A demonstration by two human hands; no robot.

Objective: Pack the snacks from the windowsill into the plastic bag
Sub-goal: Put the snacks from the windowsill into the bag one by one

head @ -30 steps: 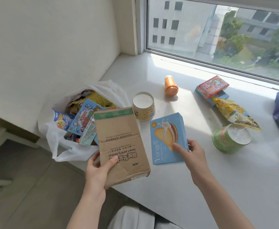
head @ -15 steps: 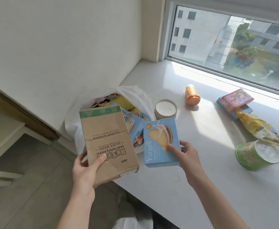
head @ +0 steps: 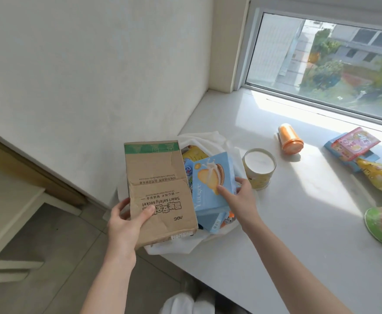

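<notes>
Over the bag's open mouth, the right hand (head: 242, 196) pinches the blue biscuit box (head: 212, 182), lifted off the windowsill (head: 298, 223) a second ago; packing is imminent. At nine o'clock, the left hand (head: 126, 223) grips a brown carton (head: 158, 189) beside the plastic bag (head: 208, 139).

A home or dorm room: a white windowsill (head: 298, 223) under a window (head: 325, 64) facing apartment blocks (head: 366, 41), plain walls (head: 83, 64), tiled floor (head: 49, 245) below the sill.
</notes>
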